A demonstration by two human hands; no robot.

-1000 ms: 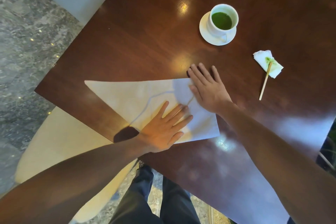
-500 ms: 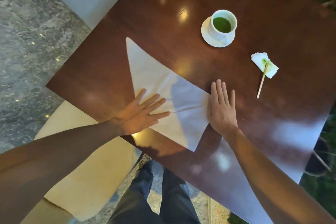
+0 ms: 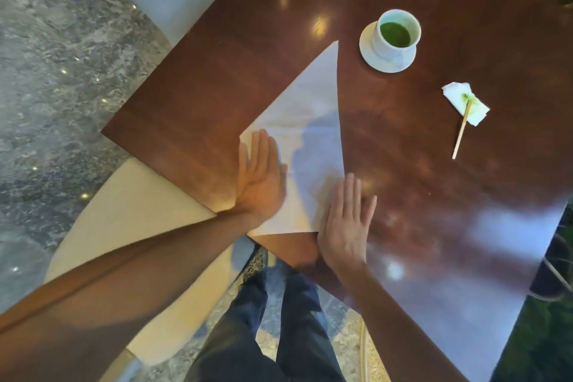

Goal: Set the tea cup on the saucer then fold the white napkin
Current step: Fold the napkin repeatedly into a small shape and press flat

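A white tea cup (image 3: 398,32) holding green tea stands on a white saucer (image 3: 372,56) at the far side of the dark wooden table (image 3: 434,164). The white napkin (image 3: 313,121) lies flat near the table's front corner, folded into a triangle whose tip points toward the cup. My left hand (image 3: 260,177) presses flat on the napkin's left part, fingers together. My right hand (image 3: 345,223) lies flat at the napkin's lower right corner, partly on the cloth and partly on the wood. Neither hand holds anything.
A crumpled tissue (image 3: 465,102) stained green lies at the right, with a thin wooden stick (image 3: 460,136) resting on it. A cream chair seat (image 3: 124,211) sits below the table's left edge. My legs show under the front corner.
The triangular napkin has turned clockwise on the table; its tip now points toward the cup. Both hands slid with it and now rest flat side by side near its base.
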